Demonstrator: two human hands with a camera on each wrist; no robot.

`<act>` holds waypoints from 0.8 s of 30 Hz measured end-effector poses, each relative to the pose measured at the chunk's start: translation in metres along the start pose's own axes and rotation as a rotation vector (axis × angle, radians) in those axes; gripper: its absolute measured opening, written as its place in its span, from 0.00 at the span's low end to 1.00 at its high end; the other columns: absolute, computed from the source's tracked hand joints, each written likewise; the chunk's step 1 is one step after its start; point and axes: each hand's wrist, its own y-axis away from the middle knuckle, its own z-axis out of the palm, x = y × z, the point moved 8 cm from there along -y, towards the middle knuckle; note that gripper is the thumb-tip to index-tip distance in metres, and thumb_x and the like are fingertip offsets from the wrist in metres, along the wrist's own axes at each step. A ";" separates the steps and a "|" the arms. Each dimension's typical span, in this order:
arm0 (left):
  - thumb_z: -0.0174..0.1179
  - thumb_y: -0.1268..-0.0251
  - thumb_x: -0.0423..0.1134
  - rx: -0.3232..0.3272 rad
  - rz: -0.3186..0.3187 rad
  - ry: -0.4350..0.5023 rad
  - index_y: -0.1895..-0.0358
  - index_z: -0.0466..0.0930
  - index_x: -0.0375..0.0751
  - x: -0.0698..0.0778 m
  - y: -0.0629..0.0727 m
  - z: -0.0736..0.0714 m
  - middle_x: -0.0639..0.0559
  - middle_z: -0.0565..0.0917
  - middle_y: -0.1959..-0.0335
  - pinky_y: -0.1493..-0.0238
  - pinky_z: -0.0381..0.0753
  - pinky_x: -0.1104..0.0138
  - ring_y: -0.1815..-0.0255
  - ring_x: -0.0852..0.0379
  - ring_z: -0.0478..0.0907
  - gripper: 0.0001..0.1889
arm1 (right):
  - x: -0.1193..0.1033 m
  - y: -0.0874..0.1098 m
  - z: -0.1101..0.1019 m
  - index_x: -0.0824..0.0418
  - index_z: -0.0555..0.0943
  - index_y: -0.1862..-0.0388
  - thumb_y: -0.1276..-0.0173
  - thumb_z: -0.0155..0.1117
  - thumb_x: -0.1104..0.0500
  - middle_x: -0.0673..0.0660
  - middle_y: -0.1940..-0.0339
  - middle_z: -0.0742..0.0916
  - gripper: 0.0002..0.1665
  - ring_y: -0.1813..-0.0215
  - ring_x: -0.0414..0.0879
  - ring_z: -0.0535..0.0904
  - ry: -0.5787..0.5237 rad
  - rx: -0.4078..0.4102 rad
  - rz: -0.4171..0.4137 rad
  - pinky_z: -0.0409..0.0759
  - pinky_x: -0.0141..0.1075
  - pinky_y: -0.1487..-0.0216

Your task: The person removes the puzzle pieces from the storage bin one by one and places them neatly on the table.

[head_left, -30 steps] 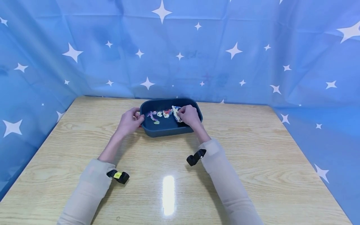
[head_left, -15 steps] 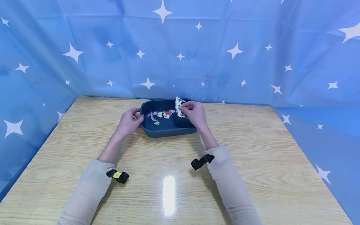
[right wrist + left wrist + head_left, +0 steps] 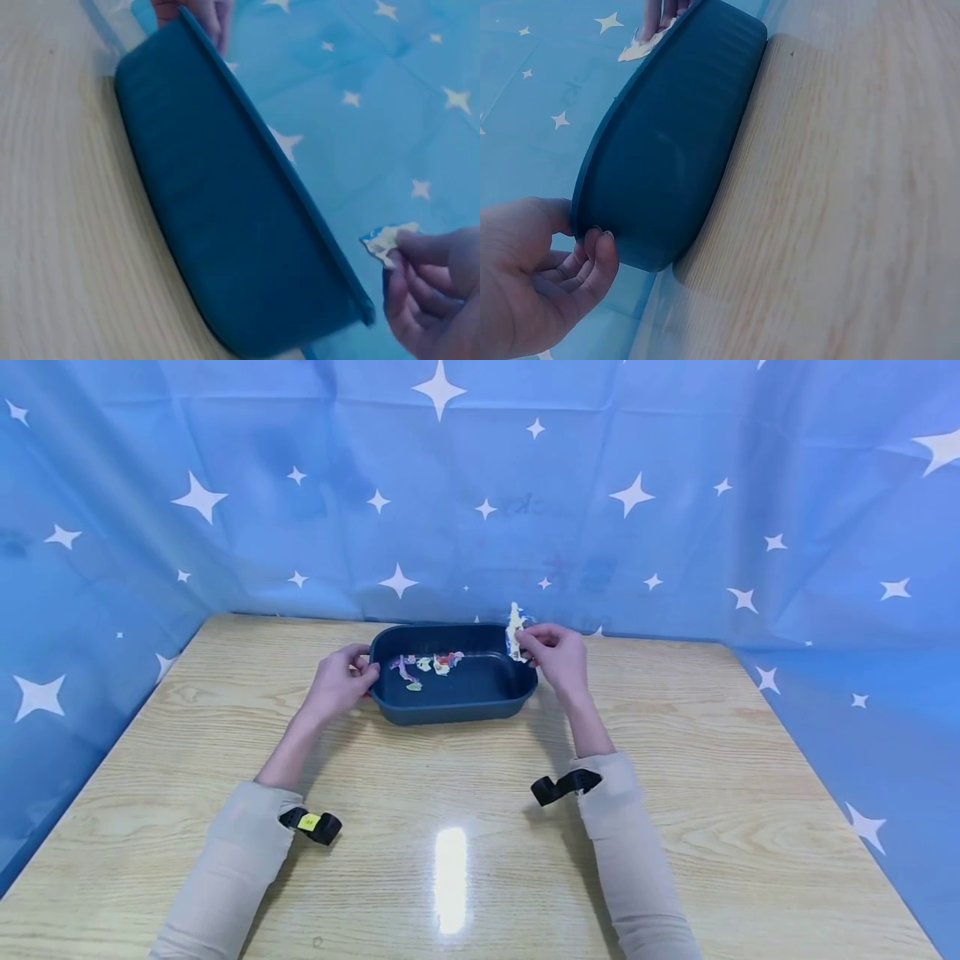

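Observation:
A dark blue oblong tub (image 3: 450, 713) with rounded corners stands near the back of the wooden table. My left hand (image 3: 338, 682) grips its left end, thumb on the rim and fingers curled beneath it, as the left wrist view also shows. Between thumb and fingers my right hand (image 3: 561, 658) pinches a flat, irregular cut-out piece (image 3: 514, 635), whitish with blue edges, held up over the tub's right end. In the right wrist view this piece (image 3: 388, 238) sits past the rim. Several small colourful cut-outs (image 3: 441, 664) in purple, white and red lie inside the tub toward its left.
The light wooden table (image 3: 390, 827) runs up to a blue curtain (image 3: 465, 460) with white stars, hanging behind and at both sides. Black wrist cameras (image 3: 321, 828) are strapped over the pale sleeves (image 3: 225, 868).
My right hand has lifted the whitish cut-out from inside the tub and carried it up and to the right, over the right end. My left hand stays on the tub's left end.

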 end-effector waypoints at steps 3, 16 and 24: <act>0.54 0.26 0.32 0.000 0.003 0.003 0.34 0.71 0.25 0.001 0.000 0.000 0.41 0.75 0.65 0.65 0.91 0.56 0.74 0.59 0.79 0.21 | 0.006 -0.004 -0.014 0.74 0.85 0.55 0.32 0.72 0.59 0.51 0.72 0.86 0.17 0.74 0.38 0.81 -0.029 0.031 0.022 0.85 0.29 0.72; 0.54 0.26 0.31 0.007 0.003 0.017 0.35 0.73 0.26 -0.002 0.000 -0.002 0.41 0.76 0.66 0.65 0.91 0.55 0.74 0.60 0.80 0.21 | 0.048 -0.011 -0.043 0.77 0.83 0.50 0.31 0.63 0.68 0.53 0.72 0.86 0.14 0.73 0.35 0.80 0.139 0.020 0.229 0.86 0.27 0.63; 0.54 0.26 0.31 -0.003 0.000 0.026 0.34 0.72 0.26 0.000 -0.001 0.000 0.42 0.76 0.66 0.65 0.91 0.55 0.74 0.59 0.80 0.21 | 0.068 -0.015 -0.048 0.72 0.87 0.56 0.34 0.62 0.65 0.50 0.78 0.85 0.13 0.75 0.37 0.78 0.358 0.019 0.243 0.77 0.23 0.69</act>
